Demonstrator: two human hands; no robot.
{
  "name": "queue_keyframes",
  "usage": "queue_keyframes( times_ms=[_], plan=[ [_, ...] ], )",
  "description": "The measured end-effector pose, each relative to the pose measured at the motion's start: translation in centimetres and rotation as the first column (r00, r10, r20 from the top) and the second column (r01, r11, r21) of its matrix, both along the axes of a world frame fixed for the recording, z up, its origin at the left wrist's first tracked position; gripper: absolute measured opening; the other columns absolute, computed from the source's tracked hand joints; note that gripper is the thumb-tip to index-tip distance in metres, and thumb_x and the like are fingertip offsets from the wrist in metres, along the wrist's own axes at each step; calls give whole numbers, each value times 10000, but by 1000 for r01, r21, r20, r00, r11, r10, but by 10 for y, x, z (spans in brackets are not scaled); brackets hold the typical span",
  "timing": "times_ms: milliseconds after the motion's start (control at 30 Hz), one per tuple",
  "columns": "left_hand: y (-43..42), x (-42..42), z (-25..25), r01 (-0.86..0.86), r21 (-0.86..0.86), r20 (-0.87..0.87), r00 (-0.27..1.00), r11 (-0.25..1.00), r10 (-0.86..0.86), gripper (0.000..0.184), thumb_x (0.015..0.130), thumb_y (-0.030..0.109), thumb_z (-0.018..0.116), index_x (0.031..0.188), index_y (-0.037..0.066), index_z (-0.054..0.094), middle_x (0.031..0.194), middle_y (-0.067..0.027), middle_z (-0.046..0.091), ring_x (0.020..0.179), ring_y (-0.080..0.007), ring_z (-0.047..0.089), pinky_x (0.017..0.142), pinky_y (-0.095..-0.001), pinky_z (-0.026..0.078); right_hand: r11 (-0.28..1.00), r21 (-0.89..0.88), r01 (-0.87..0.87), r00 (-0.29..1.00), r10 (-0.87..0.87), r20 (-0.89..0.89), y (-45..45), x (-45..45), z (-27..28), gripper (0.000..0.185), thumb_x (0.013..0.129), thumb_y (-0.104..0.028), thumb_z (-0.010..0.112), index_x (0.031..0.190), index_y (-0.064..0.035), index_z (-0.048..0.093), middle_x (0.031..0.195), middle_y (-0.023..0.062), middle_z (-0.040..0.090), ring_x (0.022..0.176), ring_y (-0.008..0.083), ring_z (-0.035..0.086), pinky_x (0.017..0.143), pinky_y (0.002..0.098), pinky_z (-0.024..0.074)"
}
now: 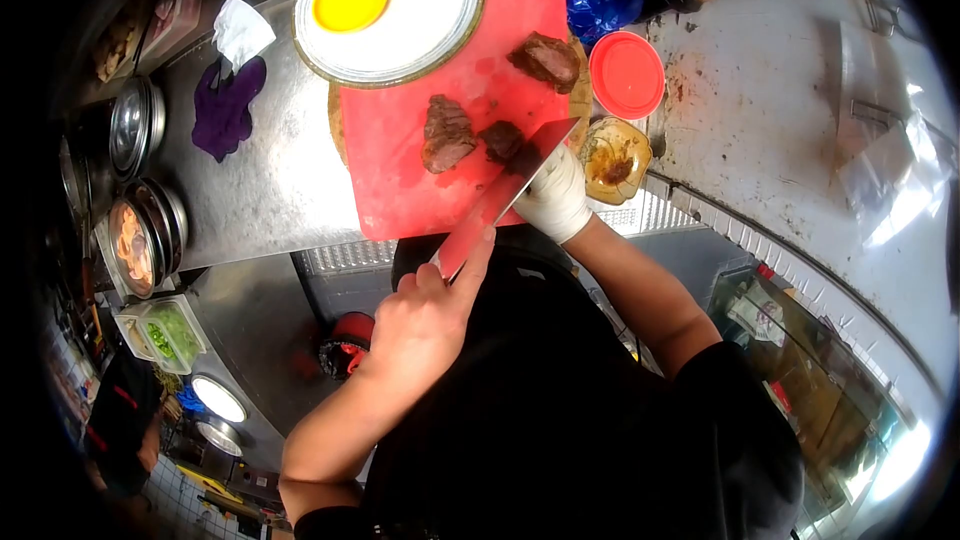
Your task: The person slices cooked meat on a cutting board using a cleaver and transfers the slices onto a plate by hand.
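Note:
My left hand (pixel 425 315) is closed round the handle of a cleaver (pixel 500 190), its index finger stretched along the blade. The blade slants across a red cutting board (pixel 400 205). A small dark piece of cooked meat (pixel 502 140) lies against the blade's left side. On the other side, my right hand (pixel 556 195), in a white glove, is curled close to the blade, which hides its fingertips and anything they hold. Two larger cooked meat pieces lie farther off: a sliced-looking chunk (pixel 448 135) to the left and a browned chunk (pixel 547 62) near the board's far right.
A white plate (pixel 420 40) with a yellow dish (pixel 350 0) overlaps the board's far left. Right of the board are a red lid (pixel 627 75) and a small sauce-stained bowl (pixel 615 162). A purple cloth (pixel 222 110) lies left. Another person (pixel 125 420) stands at lower left.

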State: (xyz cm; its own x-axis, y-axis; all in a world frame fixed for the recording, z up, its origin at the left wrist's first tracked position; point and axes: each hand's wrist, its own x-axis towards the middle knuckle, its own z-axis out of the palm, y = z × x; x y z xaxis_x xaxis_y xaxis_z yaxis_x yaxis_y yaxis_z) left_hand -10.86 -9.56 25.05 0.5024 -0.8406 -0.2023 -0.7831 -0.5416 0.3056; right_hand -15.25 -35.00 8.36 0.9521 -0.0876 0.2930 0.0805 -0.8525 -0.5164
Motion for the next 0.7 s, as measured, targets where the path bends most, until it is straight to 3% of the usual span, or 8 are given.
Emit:
queue_keyframes(
  times_ms=[233, 333, 700],
  plan=[
    [0, -2, -1, 17, 29, 37, 999, 999, -18, 965, 784, 25, 689, 1704, 141, 419, 725, -92, 516, 563, -220, 601, 445, -353, 563, 1000, 22, 1, 999, 0, -51, 1, 2, 3, 352, 716, -141, 814, 1037, -114, 672, 926, 90, 610, 820, 345, 617, 711, 486, 526],
    [-15, 3, -5, -51, 57, -130, 990, 997, 58, 985, 792, -74, 633, 1720, 141, 383, 777, -186, 558, 630, -349, 665, 575, -482, 603, 1000, 14, -15, 1000, 15, -16, -2, 0, -6, 331, 716, -130, 801, 1019, -111, 669, 913, 92, 609, 819, 343, 620, 695, 486, 525],
    [-10, 9, -4, -27, 32, -155, 987, 999, 32, 1020, 773, -107, 625, 1728, 137, 362, 775, -192, 561, 618, -368, 663, 588, -496, 603, 995, -88, 52, 998, -49, 39, 3, 0, 11, 235, 702, -93, 753, 895, -105, 619, 872, 101, 597, 784, 347, 618, 668, 487, 523]
  ],
)
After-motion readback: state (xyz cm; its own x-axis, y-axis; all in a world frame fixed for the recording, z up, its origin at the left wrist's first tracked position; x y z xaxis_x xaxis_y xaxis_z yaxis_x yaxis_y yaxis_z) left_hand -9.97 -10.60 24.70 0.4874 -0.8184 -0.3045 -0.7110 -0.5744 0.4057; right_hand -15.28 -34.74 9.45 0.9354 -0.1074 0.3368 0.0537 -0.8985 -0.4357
